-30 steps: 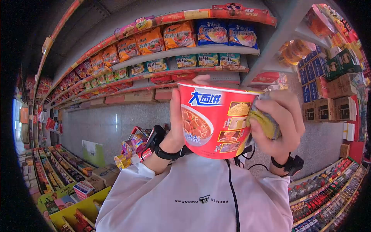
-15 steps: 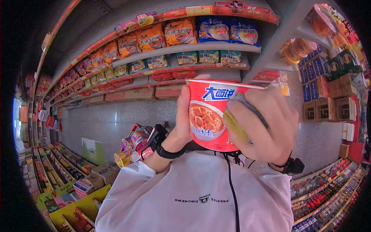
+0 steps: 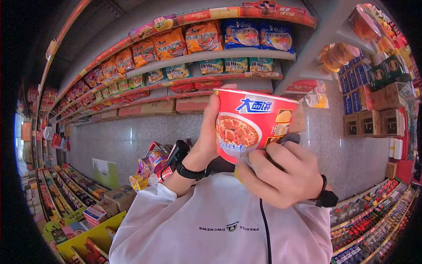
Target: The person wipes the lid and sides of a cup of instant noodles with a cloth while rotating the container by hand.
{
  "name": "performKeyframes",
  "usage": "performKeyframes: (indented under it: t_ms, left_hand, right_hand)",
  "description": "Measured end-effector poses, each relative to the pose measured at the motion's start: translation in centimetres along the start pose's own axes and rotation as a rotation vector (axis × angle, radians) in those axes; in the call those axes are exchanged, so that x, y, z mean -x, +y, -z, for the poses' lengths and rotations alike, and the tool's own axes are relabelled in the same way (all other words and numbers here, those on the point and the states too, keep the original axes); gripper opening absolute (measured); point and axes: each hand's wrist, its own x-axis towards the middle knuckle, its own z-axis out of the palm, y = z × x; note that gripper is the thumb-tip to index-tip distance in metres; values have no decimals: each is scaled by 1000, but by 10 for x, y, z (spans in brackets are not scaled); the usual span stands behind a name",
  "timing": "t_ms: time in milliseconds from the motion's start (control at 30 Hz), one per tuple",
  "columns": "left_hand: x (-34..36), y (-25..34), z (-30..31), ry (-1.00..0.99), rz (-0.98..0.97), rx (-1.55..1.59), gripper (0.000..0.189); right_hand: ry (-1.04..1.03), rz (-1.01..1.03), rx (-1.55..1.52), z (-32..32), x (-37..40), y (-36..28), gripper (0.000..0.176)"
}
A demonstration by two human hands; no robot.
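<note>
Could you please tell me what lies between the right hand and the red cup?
A bunched cloth, as far as one can tell, lies between the right hand and the red cup; the head view shows its grey edge, the rest mostly hidden.

Smooth, softly shining paper-looking cup (image 3: pixel 254 123) mid-frame, and there's matt, soft-looking cloth (image 3: pixel 290 139) by its lower right! Up top, glossy plastic packets (image 3: pixel 204 38) catch the light; far right, dull cardboard boxes (image 3: pixel 369 123).
</note>
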Motion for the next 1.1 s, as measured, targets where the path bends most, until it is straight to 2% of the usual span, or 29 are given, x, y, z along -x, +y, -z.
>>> performKeyframes:
  t_ms: [133,200,233,333,400,600,667,700,767,867,967,1100]
  left_hand:
    - [1,3,1,-6,9,61,69]
    - [3,5,3,50,59,55,71]
    - [4,5,1,45,66,71,73]
    - [2,7,1,-8,108,143,74]
    - [5,9,-5,50,106,92,76]
    - [8,7,0,-3,85,41,77]
    - [4,2,2,-18,-5,-3,78]
    - [6,1,0,-13,-27,-11,75]
    - [8,1,-3,-10,-65,-65,73]
    - [10,2,-5,-13,-88,-165,66]
    - [10,-4,2,-135,-194,-147,57]
    - [14,1,-4,-74,-196,-287,49]
  right_hand:
    - [42,-10,-60,3,12,12,27]
    - [154,-77,-146,1,13,20,31]
    - [186,-99,-120,0,14,23,37]
    - [281,-152,-149,-7,16,36,43]
    - [288,-162,-149,-4,10,41,43]
    - [249,-156,-47,-1,-7,46,39]
    - [217,-159,29,-2,-13,46,38]
    - [219,-156,27,0,-17,44,38]
    - [93,-215,21,6,-22,39,42]
    - [58,-181,95,3,-28,37,40]
    - [19,-166,128,1,-36,29,36]
    - [10,-123,216,-11,-41,22,33]
